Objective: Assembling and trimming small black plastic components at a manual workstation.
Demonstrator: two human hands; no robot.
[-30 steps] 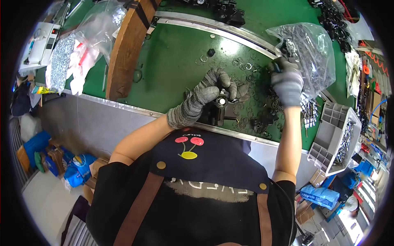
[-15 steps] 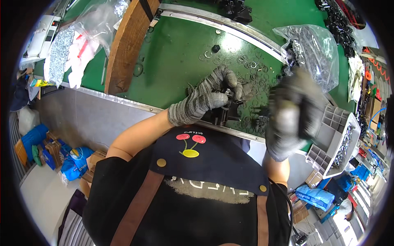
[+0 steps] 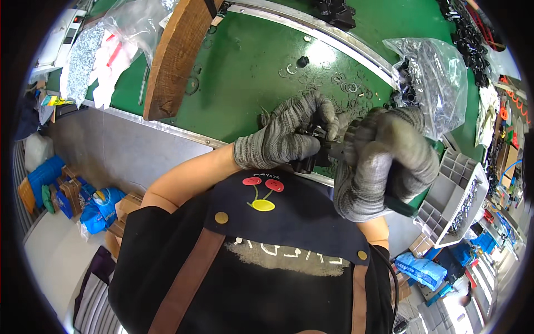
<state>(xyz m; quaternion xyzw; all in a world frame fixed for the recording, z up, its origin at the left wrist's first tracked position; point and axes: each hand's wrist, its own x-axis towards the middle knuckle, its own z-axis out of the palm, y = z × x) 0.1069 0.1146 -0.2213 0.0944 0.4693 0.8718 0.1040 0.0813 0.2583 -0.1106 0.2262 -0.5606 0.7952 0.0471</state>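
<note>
Both my hands wear grey striped knit gloves and meet above the near edge of the green worktop (image 3: 239, 83). My left hand (image 3: 292, 131) is closed around a small black part (image 3: 305, 165), whose lower end sticks out below the fingers. Close on its right, my right hand (image 3: 389, 161) is curled around a tool with a dark green handle (image 3: 401, 207). Only the handle's end shows plainly under the palm; the fingers hide most of it. Past the hands, several thin metal rings (image 3: 350, 87) lie scattered, with a small black knob-like piece (image 3: 302, 61) beside them.
A wooden beam (image 3: 177, 61) stands at the left of the worktop. To the right are a clear plastic bag (image 3: 436, 83) with black parts and a grey plastic bin (image 3: 448, 192) holding small metal pieces. More black parts (image 3: 336, 14) lie beyond the metal rail (image 3: 311, 34).
My right hand has moved left and now meets the left hand at the black part. The left hand keeps its hold, and the view has shifted slightly.
</note>
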